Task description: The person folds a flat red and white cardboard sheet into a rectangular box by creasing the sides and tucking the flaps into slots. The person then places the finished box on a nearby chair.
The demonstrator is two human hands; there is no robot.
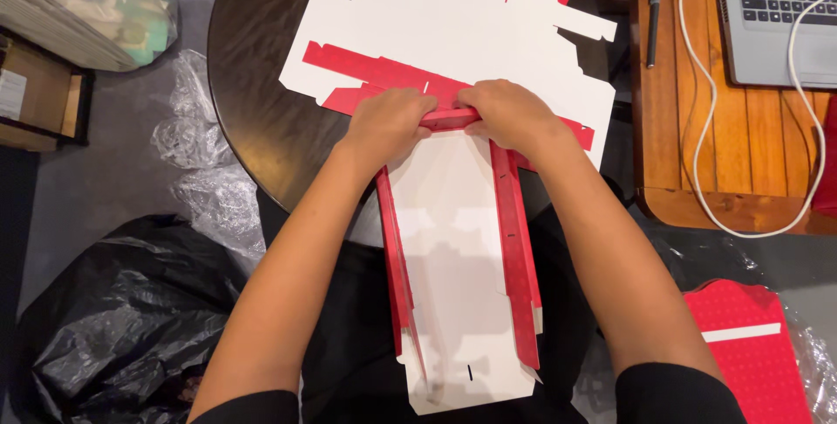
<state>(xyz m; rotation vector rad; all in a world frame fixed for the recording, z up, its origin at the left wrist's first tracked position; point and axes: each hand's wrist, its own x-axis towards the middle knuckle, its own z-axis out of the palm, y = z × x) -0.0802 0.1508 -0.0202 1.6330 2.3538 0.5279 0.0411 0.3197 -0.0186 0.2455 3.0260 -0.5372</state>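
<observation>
Both hands, left hand (386, 124) and right hand (508, 115), pinch the far red flap of the cardboard box blank (453, 267), apparently folding it. Beyond it, flat blanks (462, 32) cover the round tabletop (253, 84); a laptop (776, 14) sits rightward.

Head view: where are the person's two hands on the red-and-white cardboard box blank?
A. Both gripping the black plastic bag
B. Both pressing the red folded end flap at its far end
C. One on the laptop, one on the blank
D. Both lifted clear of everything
B: the left hand and right hand sit side by side on the red end flap of the box blank on the round dark table.
</observation>
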